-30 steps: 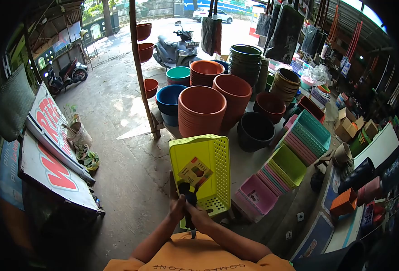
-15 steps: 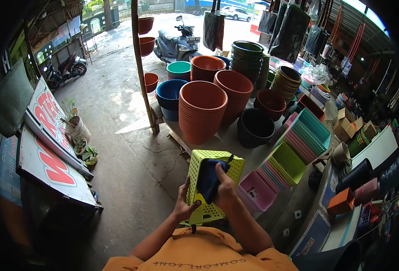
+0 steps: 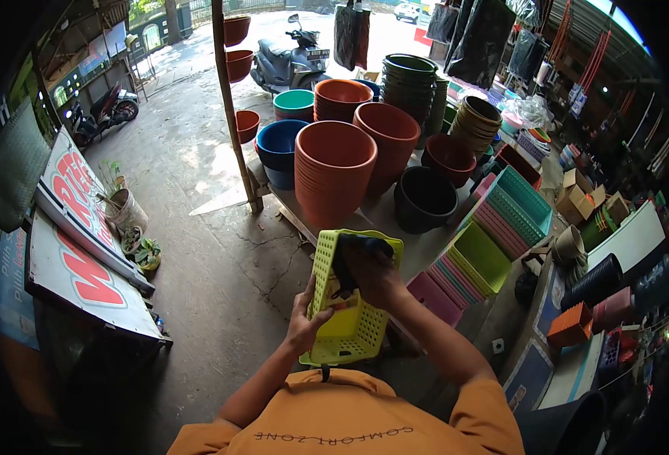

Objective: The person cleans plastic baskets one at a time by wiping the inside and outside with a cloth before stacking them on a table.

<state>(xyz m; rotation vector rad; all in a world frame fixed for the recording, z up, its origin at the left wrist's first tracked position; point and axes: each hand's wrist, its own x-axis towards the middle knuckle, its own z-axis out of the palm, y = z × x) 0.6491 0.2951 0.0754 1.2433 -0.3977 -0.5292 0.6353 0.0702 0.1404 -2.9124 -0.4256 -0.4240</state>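
A yellow-green perforated plastic basket (image 3: 361,337) is held up in front of my chest, its open side facing me. My left hand (image 3: 305,322) grips the basket's left rim, the thumb inside and the fingers outside. My right hand (image 3: 376,279) reaches into the upper part of the basket, closed on a dark cloth (image 3: 353,249) pressed against the inner wall. Shadow hides part of that hand's fingers and the cloth's lower edge.
Stacked terracotta-coloured pots (image 3: 334,171), blue pots (image 3: 281,144) and a black pot (image 3: 425,199) stand on a low platform ahead. Nested baskets (image 3: 482,258) are to the right. A wooden post (image 3: 232,114) rises ahead, and a signboard (image 3: 92,280) leans at left.
My right hand has moved the cloth deeper into the upper part of the basket. The basket has tipped so more of its inside shows, and the view has shifted slightly.
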